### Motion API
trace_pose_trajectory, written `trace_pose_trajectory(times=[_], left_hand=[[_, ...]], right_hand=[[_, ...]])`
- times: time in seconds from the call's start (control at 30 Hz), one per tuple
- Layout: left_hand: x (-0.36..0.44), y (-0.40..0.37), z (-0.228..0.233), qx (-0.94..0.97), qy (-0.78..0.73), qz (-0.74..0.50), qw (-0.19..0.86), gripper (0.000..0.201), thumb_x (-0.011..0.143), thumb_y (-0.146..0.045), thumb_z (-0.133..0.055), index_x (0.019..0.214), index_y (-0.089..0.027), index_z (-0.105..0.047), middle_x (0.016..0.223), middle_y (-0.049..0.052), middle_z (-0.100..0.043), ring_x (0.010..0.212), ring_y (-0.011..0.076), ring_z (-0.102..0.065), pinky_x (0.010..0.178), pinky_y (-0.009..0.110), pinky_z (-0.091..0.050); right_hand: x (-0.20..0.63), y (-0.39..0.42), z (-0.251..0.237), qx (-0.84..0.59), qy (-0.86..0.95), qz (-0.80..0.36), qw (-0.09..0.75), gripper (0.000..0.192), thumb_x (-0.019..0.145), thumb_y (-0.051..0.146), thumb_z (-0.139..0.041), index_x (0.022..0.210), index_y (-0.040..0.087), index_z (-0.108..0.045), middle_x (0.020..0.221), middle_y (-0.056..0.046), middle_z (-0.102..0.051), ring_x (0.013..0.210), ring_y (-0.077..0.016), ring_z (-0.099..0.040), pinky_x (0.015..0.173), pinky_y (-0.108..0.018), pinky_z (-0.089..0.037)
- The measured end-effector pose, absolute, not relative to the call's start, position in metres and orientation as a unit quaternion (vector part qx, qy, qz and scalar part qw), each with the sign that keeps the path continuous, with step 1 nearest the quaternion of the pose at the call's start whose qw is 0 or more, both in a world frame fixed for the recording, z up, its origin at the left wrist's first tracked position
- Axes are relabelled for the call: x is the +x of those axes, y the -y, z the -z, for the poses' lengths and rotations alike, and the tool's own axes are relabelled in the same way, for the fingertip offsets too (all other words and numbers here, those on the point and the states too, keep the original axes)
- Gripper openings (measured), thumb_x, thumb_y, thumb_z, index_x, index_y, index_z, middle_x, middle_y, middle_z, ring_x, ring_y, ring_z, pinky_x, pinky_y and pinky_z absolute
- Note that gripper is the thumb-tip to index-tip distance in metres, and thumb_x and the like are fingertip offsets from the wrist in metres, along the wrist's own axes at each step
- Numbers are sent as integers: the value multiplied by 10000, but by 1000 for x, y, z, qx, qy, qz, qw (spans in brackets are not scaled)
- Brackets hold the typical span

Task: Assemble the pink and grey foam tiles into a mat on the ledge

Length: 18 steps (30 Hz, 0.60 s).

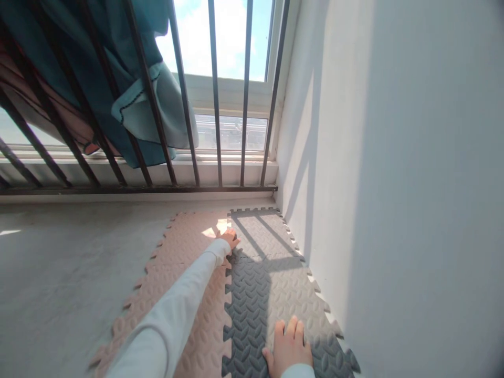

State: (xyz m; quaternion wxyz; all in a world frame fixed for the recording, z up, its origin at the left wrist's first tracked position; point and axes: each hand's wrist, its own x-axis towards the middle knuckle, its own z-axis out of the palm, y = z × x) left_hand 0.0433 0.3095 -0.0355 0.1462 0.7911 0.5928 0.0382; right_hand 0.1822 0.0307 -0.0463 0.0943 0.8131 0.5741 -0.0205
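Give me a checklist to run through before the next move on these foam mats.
1. Left hand on the seam between the pink mat and grey mat: ok.
2. Right hand flat on the grey mat, holding nothing: ok.
3. Seam teeth fully locked beneath the left hand: cannot tell.
4. Grey mat's edge close along the wall: ok.
5. Hanging teal cloth stays off the mats: ok.

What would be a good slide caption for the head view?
Left hand presses the seam between pink foam mat and grey foam mat; right hand rests flat on the grey one.
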Motion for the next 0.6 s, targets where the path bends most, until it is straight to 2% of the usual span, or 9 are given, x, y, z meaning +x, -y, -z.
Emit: trace_pose_trajectory(times=[0.07,0.17,0.27,0.4,0.5,0.6], left_hand=[[43,-272,38,818,-552,1,158,454,796,-404,-394,1221,-250,-433,1389,42,-305,1269,243,-243,1033,489,-156],[40,-220,43,834,-527,49,156,505,805,-435,-332,1286,-279,-339,1414,29,-242,1288,239,-197,1025,504,-163],[38,-200,35,836,-522,79,147,553,792,-430,-349,1318,-273,-274,1434,31,-170,1303,241,-145,1022,528,-139],[38,-195,6,825,-525,137,157,520,791,-407,-356,1289,-260,-336,1409,59,-256,1282,260,-210,1012,567,-92],[33,-161,0,806,-554,138,157,635,766,-426,-384,1334,-177,-245,1420,133,-195,1287,273,-188,1006,534,-160],[21,-103,16,786,-573,150,175,768,683,-510,-470,1344,-212,-220,1436,130,-130,1296,300,-140,1003,523,-175]], right_hand=[[180,-31,39,812,-575,34,93,538,655,324,-607,1145,121,-515,1266,-255,-395,1185,-385,-324,837,-520,-344],[180,-34,30,815,-566,65,104,547,669,340,-602,1158,119,-494,1281,-260,-371,1201,-378,-301,846,-517,-335],[181,-37,23,820,-553,92,114,556,673,373,-602,1163,140,-483,1297,-250,-352,1215,-363,-282,849,-497,-334],[181,-39,19,824,-546,113,105,610,660,418,-603,1193,162,-452,1318,-222,-338,1229,-336,-267,867,-473,-326],[182,-38,16,834,-532,116,90,650,653,407,-611,1225,162,-421,1336,-206,-318,1238,-318,-255,901,-466,-303],[183,-35,13,831,-536,129,70,672,666,422,-588,1250,153,-392,1353,-200,-290,1251,-306,-231,934,-453,-273]])
